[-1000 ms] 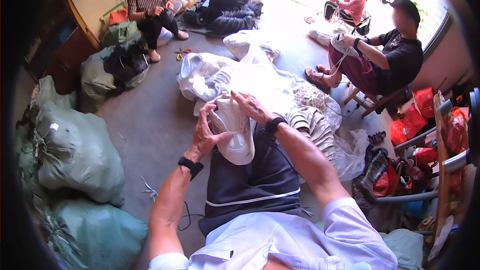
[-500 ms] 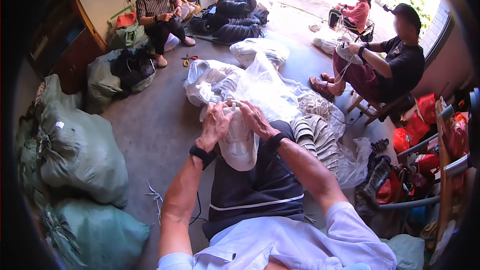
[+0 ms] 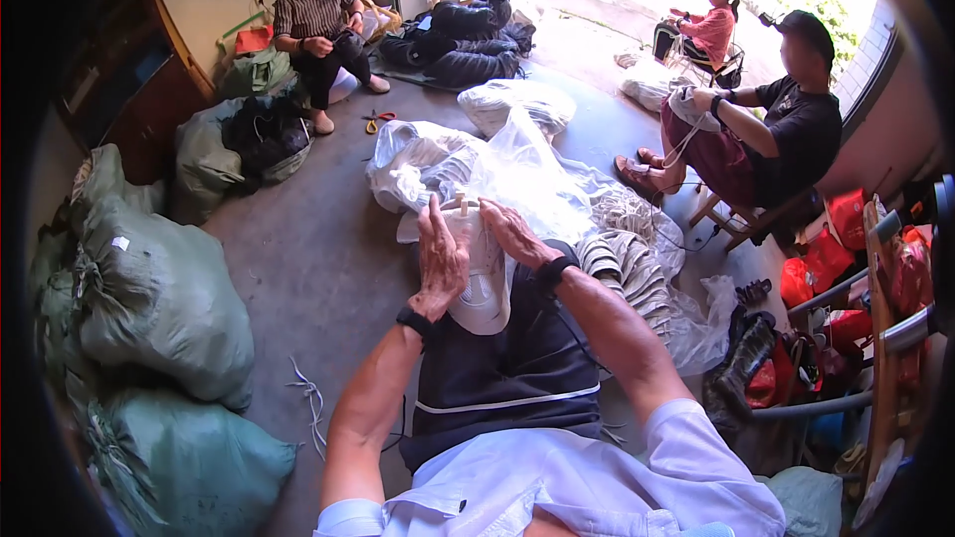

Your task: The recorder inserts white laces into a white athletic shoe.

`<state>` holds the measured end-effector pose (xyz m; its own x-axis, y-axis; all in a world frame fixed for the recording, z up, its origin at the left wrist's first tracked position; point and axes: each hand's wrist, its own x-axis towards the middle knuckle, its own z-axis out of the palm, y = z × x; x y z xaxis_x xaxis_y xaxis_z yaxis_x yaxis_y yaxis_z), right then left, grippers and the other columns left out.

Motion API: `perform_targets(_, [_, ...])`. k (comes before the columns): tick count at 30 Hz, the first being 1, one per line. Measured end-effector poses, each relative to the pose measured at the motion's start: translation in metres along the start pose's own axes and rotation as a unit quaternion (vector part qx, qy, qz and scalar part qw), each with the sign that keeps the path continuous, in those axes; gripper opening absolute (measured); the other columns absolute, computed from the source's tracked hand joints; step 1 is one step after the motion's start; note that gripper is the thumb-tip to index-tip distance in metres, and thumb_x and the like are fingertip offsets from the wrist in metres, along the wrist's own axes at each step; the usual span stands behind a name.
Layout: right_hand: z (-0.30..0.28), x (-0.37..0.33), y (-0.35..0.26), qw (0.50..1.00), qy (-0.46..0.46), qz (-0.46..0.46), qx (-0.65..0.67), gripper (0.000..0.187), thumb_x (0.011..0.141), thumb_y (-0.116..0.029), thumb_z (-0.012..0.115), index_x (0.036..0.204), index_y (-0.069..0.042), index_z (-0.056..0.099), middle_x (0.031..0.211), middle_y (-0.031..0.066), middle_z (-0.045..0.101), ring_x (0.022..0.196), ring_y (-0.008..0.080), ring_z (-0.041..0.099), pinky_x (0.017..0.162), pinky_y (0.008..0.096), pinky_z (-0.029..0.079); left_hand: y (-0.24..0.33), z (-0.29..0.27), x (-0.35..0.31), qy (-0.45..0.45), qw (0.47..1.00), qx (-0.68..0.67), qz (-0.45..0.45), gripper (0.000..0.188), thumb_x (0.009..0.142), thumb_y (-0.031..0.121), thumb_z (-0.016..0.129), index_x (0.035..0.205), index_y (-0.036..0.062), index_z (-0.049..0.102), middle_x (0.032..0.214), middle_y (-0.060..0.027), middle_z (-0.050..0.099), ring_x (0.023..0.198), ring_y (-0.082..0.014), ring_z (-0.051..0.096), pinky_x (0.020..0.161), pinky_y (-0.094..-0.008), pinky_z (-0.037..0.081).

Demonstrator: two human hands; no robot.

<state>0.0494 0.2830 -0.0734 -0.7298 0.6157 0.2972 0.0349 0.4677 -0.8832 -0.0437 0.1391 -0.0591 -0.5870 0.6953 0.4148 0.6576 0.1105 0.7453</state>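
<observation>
A white shoe upper lies over my lap, its rounded toe toward me and its tongue and collar at the far end. My left hand rests along its left side, fingers stretched out and pointing away from me. At the far right edge of the upper, my right hand has bent fingers gripping the collar; the fingertips are partly hidden. Just beyond my hands lie clear plastic bags with white uppers in them. A nested row of white uppers sits to the right of my knees.
Stuffed green sacks line the left side. Scissors with orange-yellow handles and loose white laces lie on the floor. Black bundles are piled at the back. A seated co-worker is at right; a wooden rack stands nearer.
My left hand has straightened its fingers and shifted slightly right, over the upper's left side. My right hand has barely moved. The upper stays in about the same place.
</observation>
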Motion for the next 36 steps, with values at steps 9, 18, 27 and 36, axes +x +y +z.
perform_targets(9, [-0.033, 0.000, -0.040, 0.971, -0.228, 0.008, -0.073, 0.055, 0.098, -0.043, 0.034, 0.126, -0.002, 0.058, 0.121, 0.0225, 0.063, 0.111, 0.0380, 0.058, 0.098, 0.0436, 0.041, 0.001, -0.045, -0.020, -0.198, 0.979, 0.045, 0.023, 0.125, 0.072, 0.045, 0.080, 0.156, 0.0017, -0.002, 0.155, -0.0367, 0.007, 0.147, -0.0492, 0.009, 0.120, -0.0495, 0.016])
perform_targets(18, [-0.024, 0.001, -0.077, 0.950, -0.243, -0.007, -0.197, 0.052, 0.106, -0.043, 0.026, 0.120, -0.002, 0.056, 0.113, 0.0229, 0.064, 0.110, 0.0381, 0.059, 0.094, 0.0438, 0.042, -0.009, -0.046, -0.041, -0.177, 0.983, 0.038, 0.007, 0.120, 0.079, 0.045, 0.074, 0.156, 0.0015, -0.008, 0.157, -0.0365, 0.000, 0.148, -0.0486, 0.004, 0.121, -0.0484, 0.016])
perform_targets(27, [-0.029, 0.010, -0.052, 0.949, -0.237, 0.045, -0.204, 0.058, 0.105, -0.043, 0.032, 0.143, 0.000, 0.043, 0.133, 0.0250, 0.056, 0.124, 0.0383, 0.053, 0.106, 0.0429, 0.039, 0.014, -0.059, -0.061, -0.238, 0.971, 0.010, -0.034, 0.110, 0.090, 0.048, 0.063, 0.154, -0.0002, -0.012, 0.157, -0.0358, -0.008, 0.149, -0.0481, -0.001, 0.121, -0.0484, 0.012])
perform_targets(36, [-0.014, -0.201, -0.099, 0.896, -0.377, -0.111, -0.207, 0.025, 0.088, -0.025, 0.069, 0.098, -0.003, 0.064, 0.089, 0.0157, 0.064, 0.086, 0.0338, 0.063, 0.073, 0.0461, 0.047, 0.029, -0.090, -0.086, -0.182, 0.979, 0.089, -0.007, 0.085, 0.081, 0.033, 0.076, 0.146, -0.0021, 0.034, 0.148, -0.0343, 0.029, 0.136, -0.0494, 0.033, 0.114, -0.0508, 0.031])
